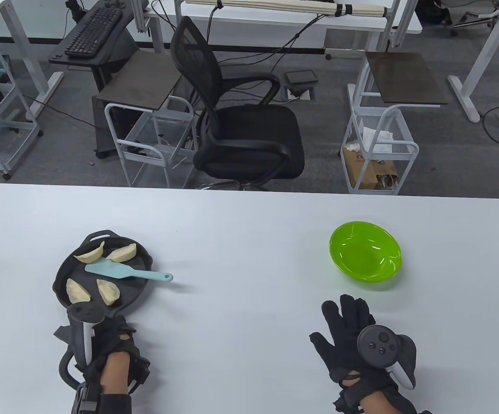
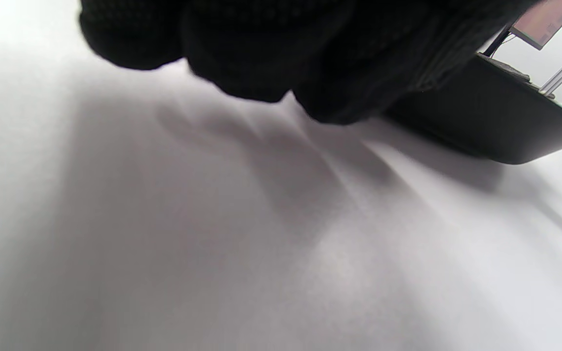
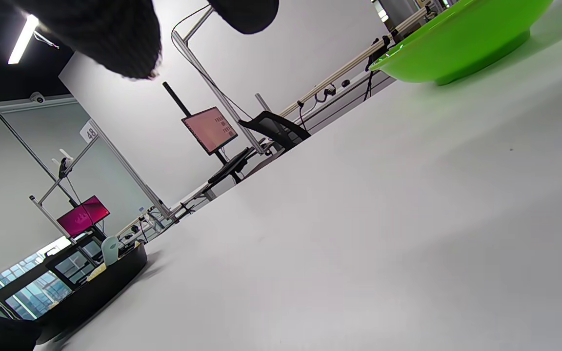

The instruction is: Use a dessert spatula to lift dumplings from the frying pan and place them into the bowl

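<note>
right hand [image 1: 353, 332] spread, dumplings [image 1: 89, 255] in frying pan [image 1: 61, 271]

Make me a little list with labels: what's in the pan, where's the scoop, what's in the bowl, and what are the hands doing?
Pan: black frying pan holding four dumplings
Scoop: blue spatula lying across the pan, untouched
Bowl: green bowl, empty
Left hand: at the pan's near edge, grip hidden
Right hand: fingers spread, holding nothing, near the bowl

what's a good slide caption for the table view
Four dumplings and a spatula in the pan, green bowl empty.
</note>
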A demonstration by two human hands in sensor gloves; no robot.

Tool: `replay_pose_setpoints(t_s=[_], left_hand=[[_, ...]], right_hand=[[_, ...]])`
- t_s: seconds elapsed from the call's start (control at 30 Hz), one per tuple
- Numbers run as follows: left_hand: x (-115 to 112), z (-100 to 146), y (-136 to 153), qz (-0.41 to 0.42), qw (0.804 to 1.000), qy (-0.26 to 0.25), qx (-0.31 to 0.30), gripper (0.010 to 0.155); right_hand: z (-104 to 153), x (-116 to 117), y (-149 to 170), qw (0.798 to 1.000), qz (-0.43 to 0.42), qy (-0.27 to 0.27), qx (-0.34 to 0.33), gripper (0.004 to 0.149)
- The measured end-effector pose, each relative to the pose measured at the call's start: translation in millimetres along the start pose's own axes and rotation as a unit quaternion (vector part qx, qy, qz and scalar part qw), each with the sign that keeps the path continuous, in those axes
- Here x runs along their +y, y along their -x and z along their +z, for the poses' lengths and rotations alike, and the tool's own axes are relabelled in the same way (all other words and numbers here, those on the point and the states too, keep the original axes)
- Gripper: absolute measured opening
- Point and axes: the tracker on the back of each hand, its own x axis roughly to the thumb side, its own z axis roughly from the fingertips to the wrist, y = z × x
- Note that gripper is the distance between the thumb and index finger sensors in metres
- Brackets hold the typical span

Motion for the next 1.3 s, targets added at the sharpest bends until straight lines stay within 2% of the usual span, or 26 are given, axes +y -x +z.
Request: replay_pose_setpoints(t_s=[0.4,0.77,1.3], left_hand=[[-1,-1,-3,0.023,1.000,-0.006,-0.019,0.060],[3,23,-18,0.024,0.998,-0.015,-0.064,0.060],[-11,58,-42,0.007,0.992,0.025,-0.124,0.061]], right_hand=[[-1,3,1,1.000,-0.014,-0.017,0.013,0.074],[-1,4,1,0.999,-0.012,-0.026,0.020,0.075],[-3,4,2,0.999,-0.009,-0.029,0.030,0.075]])
